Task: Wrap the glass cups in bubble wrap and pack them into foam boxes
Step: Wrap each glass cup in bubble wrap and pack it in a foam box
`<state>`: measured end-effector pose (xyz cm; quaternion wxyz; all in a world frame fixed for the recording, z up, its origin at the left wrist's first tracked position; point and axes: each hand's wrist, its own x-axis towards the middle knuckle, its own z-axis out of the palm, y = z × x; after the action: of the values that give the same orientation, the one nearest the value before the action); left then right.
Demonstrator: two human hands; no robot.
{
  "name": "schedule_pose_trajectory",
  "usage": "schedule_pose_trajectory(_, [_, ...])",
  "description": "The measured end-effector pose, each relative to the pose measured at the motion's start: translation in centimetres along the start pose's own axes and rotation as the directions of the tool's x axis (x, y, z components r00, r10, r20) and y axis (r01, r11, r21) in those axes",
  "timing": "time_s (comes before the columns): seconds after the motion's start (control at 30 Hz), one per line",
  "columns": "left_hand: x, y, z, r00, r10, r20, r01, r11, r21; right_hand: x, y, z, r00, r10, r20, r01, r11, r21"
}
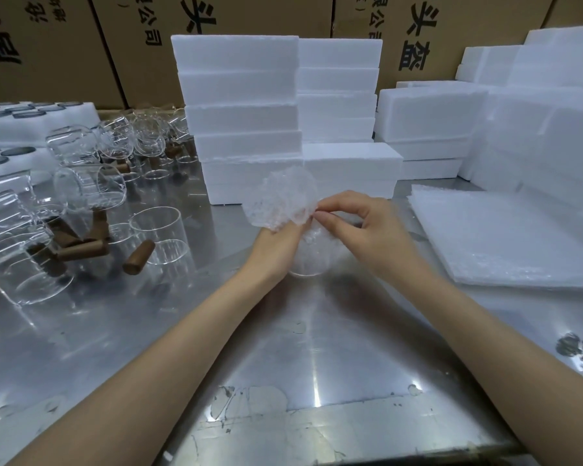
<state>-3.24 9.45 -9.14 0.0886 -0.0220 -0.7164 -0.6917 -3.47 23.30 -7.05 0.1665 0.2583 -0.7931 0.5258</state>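
- Step in hand, as I judge it: closing a sheet of bubble wrap (280,201) round one glass cup (308,260) held just above the steel table (300,348), in front of the stacked foam boxes (246,129).
- Left hand (276,245) is under and beside the cup, fingers curled into the wrap; most of the fingers are hidden.
- Right hand (360,227) pinches the wrap's loose edge between thumb and forefinger, other fingers relaxed.
- Cup's bare rim shows below the wrap, so coverage looks partial.
- To do it well: pull the pinched edge taut over the cup, keep the left grip firm, tuck the surplus into the mouth.
- Risk: glass slipping from loose wrap onto metal.
- Unwrapped cups (91,183) lie left; spare wrap sheets (505,237) lie right.
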Motion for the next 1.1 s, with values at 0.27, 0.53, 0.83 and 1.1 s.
schedule_pose_trajectory(0.27, [0.3, 1.4, -1.4, 0.978, -0.185, 0.094, 0.197, 0.97, -0.143, -0.3, 0.1, 0.1, 0.951, -0.118, 0.285, 0.251, 0.832, -0.494])
schedule_pose_trajectory(0.53, [-0.6, 3.1, -3.0, 0.958, 0.28, -0.061, -0.286, 0.95, -0.123, 0.1, -0.2, 0.3, 0.914, -0.009, 0.406, 0.261, 0.778, -0.571])
schedule_pose_trajectory(0.83, [-0.6, 2.2, -4.1, 0.778, 0.523, 0.349, -0.616, 0.525, 0.587, -0.5, 0.4, 0.1, 0.93, -0.119, 0.347, 0.287, 0.826, -0.485])
schedule_pose_trajectory(1.1, [-0.3, 2.1, -3.4, 0.796, 0.395, 0.458, -0.58, 0.281, 0.765, -0.7, 0.6, 0.0, 0.954, -0.161, 0.252, 0.247, 0.899, -0.363])
